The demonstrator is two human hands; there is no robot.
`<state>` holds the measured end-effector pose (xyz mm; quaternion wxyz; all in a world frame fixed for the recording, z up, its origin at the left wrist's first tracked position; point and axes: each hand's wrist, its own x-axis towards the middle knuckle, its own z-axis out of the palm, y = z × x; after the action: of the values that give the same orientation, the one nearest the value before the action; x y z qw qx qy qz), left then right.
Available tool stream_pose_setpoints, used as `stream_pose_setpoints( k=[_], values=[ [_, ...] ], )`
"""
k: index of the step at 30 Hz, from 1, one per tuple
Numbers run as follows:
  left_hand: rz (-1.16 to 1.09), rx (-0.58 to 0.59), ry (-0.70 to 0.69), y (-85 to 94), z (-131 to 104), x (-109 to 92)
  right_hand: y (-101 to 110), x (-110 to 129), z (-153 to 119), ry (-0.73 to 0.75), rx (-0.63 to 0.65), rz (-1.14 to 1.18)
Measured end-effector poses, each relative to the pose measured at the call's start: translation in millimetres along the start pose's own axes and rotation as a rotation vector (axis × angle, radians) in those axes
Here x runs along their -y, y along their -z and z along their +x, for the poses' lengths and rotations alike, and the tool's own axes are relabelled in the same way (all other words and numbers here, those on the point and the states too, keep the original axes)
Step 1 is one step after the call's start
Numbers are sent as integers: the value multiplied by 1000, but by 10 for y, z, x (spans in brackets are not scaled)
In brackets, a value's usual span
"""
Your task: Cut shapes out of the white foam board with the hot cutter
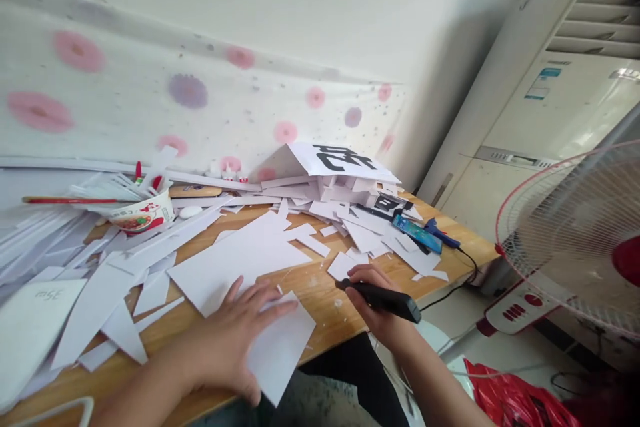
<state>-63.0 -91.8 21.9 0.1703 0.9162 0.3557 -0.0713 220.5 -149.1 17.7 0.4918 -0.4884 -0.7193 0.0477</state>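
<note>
My left hand [235,337] lies with its fingers spread on a white board piece [286,353] at the front edge of the table; part of the piece is hidden under the palm. Just beyond the fingertips is a larger white sheet [240,260] with an irregular outline. My right hand [377,307] is wrapped round a black utility knife [393,301], whose thick handle points back toward the right. Its blade cannot be made out. Past the knife tip lies a small white square [345,265].
White offcuts [113,293] pile up at left beside a paper bowl [145,213]. A white model [345,163] with black lettering stands at back. A phone [417,233] and a blue glue gun [443,235] with a cord lie at right. A fan [565,240] stands off the table's right edge.
</note>
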Motion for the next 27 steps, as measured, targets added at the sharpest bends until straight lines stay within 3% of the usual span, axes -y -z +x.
stream_pose_setpoints(
  k=[8,14,21,24,27],
  values=[
    [-58,-262,-47,-50,85,-139,23,-139,-189,-160,-79,106],
    [-14,-430,148,-180,301,-362,18,-234,-220,-294,-230,351],
    [67,-392,160,-274,420,-472,-179,-199,-215,-371,-164,432],
    [55,-324,129,-207,306,-349,-260,-195,-208,-361,-161,378],
    [73,-331,202,-150,94,-64,-275,-232,-211,-279,-212,278]
  ],
)
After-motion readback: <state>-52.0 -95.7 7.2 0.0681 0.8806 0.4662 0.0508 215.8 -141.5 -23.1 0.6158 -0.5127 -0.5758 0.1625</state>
